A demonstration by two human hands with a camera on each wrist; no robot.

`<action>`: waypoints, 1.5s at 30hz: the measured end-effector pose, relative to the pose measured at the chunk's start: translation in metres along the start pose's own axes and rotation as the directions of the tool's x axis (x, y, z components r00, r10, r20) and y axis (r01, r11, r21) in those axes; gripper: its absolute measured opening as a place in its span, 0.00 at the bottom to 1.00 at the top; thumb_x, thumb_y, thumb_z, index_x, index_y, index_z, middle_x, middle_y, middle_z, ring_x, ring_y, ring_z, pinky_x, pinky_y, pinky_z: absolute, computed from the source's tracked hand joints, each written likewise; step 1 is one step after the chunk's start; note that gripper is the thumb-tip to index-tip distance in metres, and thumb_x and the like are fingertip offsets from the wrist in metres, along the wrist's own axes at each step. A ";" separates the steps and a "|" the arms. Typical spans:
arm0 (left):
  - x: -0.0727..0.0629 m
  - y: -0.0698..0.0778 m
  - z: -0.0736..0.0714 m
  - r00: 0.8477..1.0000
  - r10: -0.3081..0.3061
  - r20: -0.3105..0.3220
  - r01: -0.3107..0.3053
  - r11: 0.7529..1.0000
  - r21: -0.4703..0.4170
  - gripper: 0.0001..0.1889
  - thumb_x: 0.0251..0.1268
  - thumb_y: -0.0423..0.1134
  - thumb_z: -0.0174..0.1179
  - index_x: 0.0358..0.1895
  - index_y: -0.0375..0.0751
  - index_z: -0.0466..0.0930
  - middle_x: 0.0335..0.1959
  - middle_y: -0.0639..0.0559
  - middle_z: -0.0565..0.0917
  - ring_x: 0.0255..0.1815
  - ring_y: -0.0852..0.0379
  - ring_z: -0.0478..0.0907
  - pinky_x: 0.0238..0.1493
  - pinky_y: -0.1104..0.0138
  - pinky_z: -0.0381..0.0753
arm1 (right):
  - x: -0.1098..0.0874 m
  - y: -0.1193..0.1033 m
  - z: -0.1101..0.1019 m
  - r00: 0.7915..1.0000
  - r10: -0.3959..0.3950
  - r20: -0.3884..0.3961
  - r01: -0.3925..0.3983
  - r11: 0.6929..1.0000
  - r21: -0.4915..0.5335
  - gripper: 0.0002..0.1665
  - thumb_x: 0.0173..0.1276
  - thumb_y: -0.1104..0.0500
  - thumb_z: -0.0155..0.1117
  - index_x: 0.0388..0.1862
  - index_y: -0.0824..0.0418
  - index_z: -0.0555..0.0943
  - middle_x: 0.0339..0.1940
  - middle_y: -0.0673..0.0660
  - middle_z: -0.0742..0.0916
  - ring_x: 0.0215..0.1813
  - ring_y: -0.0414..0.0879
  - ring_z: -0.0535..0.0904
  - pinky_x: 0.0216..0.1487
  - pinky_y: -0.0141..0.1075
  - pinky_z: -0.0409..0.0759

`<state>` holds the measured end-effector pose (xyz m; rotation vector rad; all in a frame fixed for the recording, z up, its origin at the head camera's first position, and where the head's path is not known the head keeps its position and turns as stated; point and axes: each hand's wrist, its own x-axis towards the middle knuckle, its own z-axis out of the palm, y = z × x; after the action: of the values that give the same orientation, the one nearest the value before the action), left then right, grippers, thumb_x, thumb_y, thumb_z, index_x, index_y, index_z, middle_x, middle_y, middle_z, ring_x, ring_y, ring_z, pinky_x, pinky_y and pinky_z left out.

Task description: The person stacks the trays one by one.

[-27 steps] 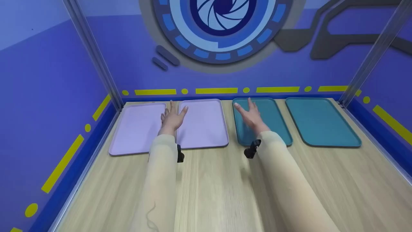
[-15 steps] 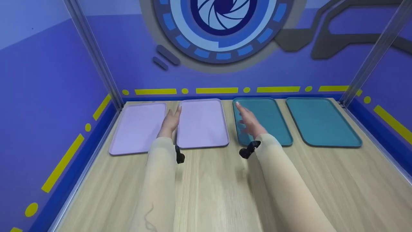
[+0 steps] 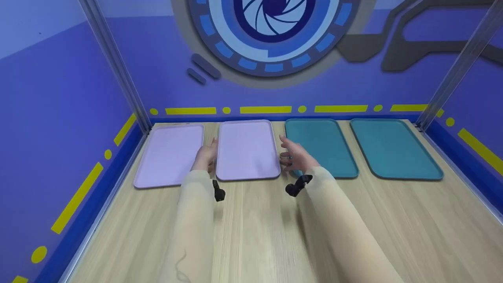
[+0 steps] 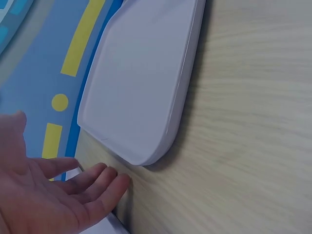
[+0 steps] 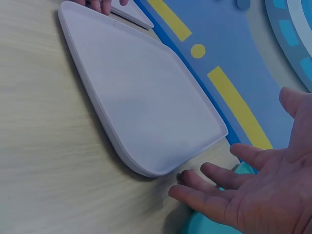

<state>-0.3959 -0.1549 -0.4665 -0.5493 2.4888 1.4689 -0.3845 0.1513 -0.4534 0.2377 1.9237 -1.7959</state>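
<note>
Two pale lilac trays lie side by side on the wooden table, and the inner lilac tray (image 3: 248, 151) has a hand at each long side. My left hand (image 3: 205, 155) is at its left edge, over the gap beside the outer lilac tray (image 3: 169, 153). In the left wrist view, the fingers (image 4: 105, 187) are extended and stand a little apart from the rim. At the opposite side, my right hand (image 3: 296, 155) hovers by the near teal tray (image 3: 326, 141). Its fingers (image 5: 209, 204) are loosely spread, close to the lilac rim, and hold nothing.
Another teal tray (image 3: 395, 147) lies at the far right. All trays stand along the back of the table (image 3: 251, 236), near the blue back wall (image 3: 251, 94). Side walls with metal corner posts (image 3: 118, 70) bound the table left and right.
Both hands have come down toward the inner lilac tray. The right hand has moved left from over the teal tray and turned its palm inward. The trays have not moved.
</note>
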 end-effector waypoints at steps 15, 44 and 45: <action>-0.016 -0.006 -0.001 0.997 -0.046 0.067 0.058 0.979 -0.197 0.23 0.81 0.42 0.49 0.67 0.26 0.69 0.48 0.37 0.83 0.42 0.49 0.85 0.53 0.55 0.89 | 0.006 0.004 0.010 0.996 0.041 -0.078 -0.038 0.999 0.035 0.41 0.84 0.43 0.46 0.84 0.62 0.51 0.81 0.69 0.66 0.81 0.61 0.64 0.80 0.60 0.63; -0.040 -0.036 -0.009 0.998 0.015 0.069 0.001 0.973 -0.232 0.20 0.71 0.30 0.60 0.64 0.34 0.80 0.47 0.46 0.83 0.22 0.63 0.77 0.28 0.71 0.83 | -0.011 0.028 0.006 0.968 -0.157 -0.195 0.129 0.981 -0.148 0.27 0.70 0.73 0.61 0.68 0.71 0.76 0.58 0.65 0.86 0.44 0.44 0.83 0.52 0.38 0.87; -0.043 -0.038 -0.009 0.998 0.019 0.067 -0.003 0.974 -0.226 0.19 0.72 0.31 0.60 0.64 0.35 0.80 0.49 0.46 0.83 0.22 0.63 0.77 0.27 0.71 0.83 | -0.013 0.031 0.007 0.966 -0.169 -0.197 0.140 0.978 -0.156 0.27 0.69 0.74 0.61 0.68 0.72 0.76 0.55 0.65 0.86 0.41 0.43 0.83 0.49 0.36 0.87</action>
<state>-0.3407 -0.1699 -0.4774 -0.5134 2.2915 1.7569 -0.3575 0.1511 -0.4749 0.2421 2.2636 -1.7827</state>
